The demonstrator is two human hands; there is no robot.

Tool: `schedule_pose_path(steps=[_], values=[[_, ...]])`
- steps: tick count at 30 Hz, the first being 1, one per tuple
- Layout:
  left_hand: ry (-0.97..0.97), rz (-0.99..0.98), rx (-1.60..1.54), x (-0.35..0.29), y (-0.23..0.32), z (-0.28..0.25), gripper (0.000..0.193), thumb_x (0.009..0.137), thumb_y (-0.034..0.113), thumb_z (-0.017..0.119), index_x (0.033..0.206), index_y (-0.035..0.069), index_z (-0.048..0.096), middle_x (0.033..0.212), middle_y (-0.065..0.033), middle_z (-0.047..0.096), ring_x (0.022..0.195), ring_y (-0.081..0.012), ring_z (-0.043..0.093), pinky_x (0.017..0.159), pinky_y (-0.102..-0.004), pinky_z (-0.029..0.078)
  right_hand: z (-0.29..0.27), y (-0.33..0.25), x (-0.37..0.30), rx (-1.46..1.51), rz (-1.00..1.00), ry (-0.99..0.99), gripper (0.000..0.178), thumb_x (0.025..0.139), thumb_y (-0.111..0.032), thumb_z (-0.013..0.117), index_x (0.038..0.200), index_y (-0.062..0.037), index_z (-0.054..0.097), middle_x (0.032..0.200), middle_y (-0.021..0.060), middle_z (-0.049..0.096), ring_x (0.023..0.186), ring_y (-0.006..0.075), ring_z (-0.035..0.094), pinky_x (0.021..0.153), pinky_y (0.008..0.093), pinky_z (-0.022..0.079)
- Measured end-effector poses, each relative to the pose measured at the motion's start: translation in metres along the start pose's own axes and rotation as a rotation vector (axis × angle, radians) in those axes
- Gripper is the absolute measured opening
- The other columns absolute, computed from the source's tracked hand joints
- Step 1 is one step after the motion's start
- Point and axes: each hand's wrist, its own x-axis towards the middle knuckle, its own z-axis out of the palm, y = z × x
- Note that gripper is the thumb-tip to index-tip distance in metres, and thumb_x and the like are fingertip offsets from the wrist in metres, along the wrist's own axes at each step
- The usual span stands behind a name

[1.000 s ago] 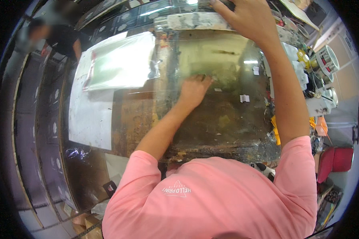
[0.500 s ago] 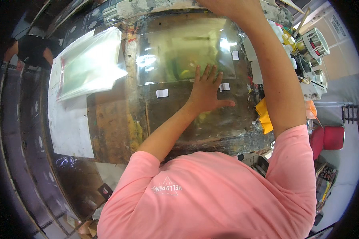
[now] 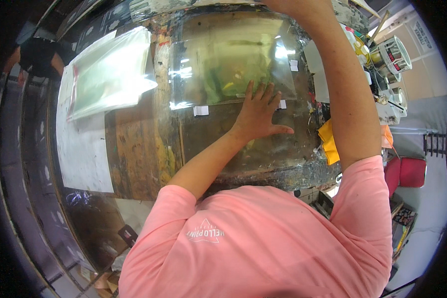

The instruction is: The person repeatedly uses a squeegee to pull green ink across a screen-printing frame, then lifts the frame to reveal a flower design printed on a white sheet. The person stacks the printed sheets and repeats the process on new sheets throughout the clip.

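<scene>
A clear plastic sheet (image 3: pixel 188 82) lies on the dark, glossy board (image 3: pixel 218 129) of the worktable, catching bright reflections. My left hand (image 3: pixel 256 113) rests palm down at the sheet's near edge, fingers spread, fingertips over the plastic. White tabs sit round the sheet: one tab (image 3: pixel 201 111) at its near left edge, another tab (image 3: pixel 294 65) at the right side, and a third tab (image 3: pixel 283 104) partly hidden behind my left hand. My right arm reaches to the far side; my right hand (image 3: pixel 290 5) is cut off by the upper frame edge, its fingers out of sight.
A stack of clear plastic sheets (image 3: pixel 109 69) lies on white paper (image 3: pixel 84 159) at the left. Paint tubs (image 3: pixel 391 55) and bottles crowd the right edge, near a yellow cloth (image 3: pixel 328 141). Another person (image 3: pixel 39 57) is at the far left. A red chair (image 3: pixel 412 172) stands right.
The clear sheet has shifted slightly toward me, its near edge now at the near left tab. My left hand has moved a little to the right, covering part of another tab.
</scene>
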Motion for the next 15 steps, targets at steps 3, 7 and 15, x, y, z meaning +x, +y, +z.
schedule_pose_path(steps=[3,7,15], values=[[0.008,0.007,0.004,-0.0003,-0.0001,0.0001,0.126,0.077,0.099,0.049,0.152,-0.003,0.054,0.155,-0.0307,0.05,0.147,-0.049,0.044,0.128,-0.0684,0.014,-0.0005,-0.0001,-0.0012,-0.002,0.025,-0.026,0.055,0.094,-0.047,0.054,0.077,0.0019,0.072,0.077,0.024,0.07,0.08,0.0413,0.07,0.078,0.052,0.051],[0.019,0.028,0.014,0.0016,0.0001,0.0018,0.127,0.078,0.099,0.048,0.153,-0.003,0.051,0.153,-0.0301,0.052,0.146,-0.0482,0.046,0.128,-0.0672,0.015,-0.0017,-0.0032,-0.0018,-0.003,0.042,-0.029,0.054,0.094,-0.047,0.054,0.079,0.0022,0.072,0.08,0.0241,0.071,0.083,0.0415,0.069,0.083,0.0519,0.049],[0.012,0.058,-0.006,0.0014,0.0004,0.0037,0.121,0.079,0.094,0.053,0.155,0.0,0.05,0.154,-0.0272,0.052,0.146,-0.0446,0.048,0.128,-0.0639,0.021,-0.0081,-0.0094,-0.0025,-0.006,0.088,-0.075,0.054,0.095,-0.047,0.055,0.079,0.0022,0.071,0.082,0.0238,0.071,0.083,0.0415,0.069,0.082,0.0519,0.05]])
